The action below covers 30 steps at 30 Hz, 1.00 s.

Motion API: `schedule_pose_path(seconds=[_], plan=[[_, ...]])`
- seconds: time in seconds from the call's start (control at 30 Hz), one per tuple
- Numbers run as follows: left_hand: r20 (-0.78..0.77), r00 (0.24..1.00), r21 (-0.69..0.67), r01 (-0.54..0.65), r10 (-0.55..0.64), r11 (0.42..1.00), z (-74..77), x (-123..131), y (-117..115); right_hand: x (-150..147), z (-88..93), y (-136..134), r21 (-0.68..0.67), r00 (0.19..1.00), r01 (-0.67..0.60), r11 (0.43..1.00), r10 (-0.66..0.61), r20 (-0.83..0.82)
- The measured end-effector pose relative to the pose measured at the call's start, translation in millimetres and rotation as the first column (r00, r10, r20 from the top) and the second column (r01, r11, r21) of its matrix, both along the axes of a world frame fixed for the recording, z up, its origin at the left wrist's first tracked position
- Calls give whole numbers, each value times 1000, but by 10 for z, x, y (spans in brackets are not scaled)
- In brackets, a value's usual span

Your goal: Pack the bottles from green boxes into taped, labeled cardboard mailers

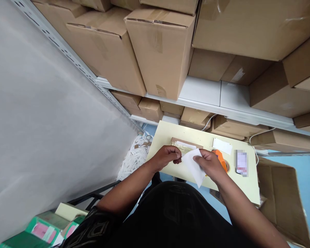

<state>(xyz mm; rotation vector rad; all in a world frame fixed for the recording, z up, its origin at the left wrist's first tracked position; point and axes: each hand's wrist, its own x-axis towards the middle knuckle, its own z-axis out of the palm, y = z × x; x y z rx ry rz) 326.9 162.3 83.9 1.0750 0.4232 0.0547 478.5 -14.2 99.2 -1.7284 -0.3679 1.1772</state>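
Over the cream table [170, 129], my right hand [209, 163] pinches a white paper sheet [193, 165] between thumb and fingers. The sheet hangs tilted, its lower corner pointing toward my body. My left hand [170, 155] is closed, fingertips together at the sheet's left corner. Whether it grips that corner or a thin piece beside it, I cannot make out. Behind both hands a small cardboard box [174, 140] lies on the table, with shiny tape and a white label on it. An orange tape dispenser [220, 159] is partly hidden by my right hand.
White paper slips [222, 146] and a blurred phone [241, 163] lie on the table's right side. Shelves [209, 103] loaded with cardboard boxes [160, 51] rise behind. White paper strips [133, 156] are heaped left of the table. An open carton [279, 193] stands at right.
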Motion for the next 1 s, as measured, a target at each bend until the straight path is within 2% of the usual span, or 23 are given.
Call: schedule_pose_path(seconds=[0.2, 0.8, 0.93, 1.0], plan=[[-46, 995, 18, 87, -86, 996, 28, -35, -30, -9, -49, -42, -31, 997, -42, 999, 44, 58], [-14, 994, -44, 111, -112, 993, -24, -91, -140, -72, -109, -115, -12, 998, -61, 998, 61, 22], [-6, 997, -45, 76, -77, 996, -24, -72, -207, -106, -150, -97, -24, 995, -92, 995, 92, 22], [-8, 1000, -27, 17, -17, 999, -48, -51, -263, -148, -202, -67, -4, 989, -76, 997, 76, 128]])
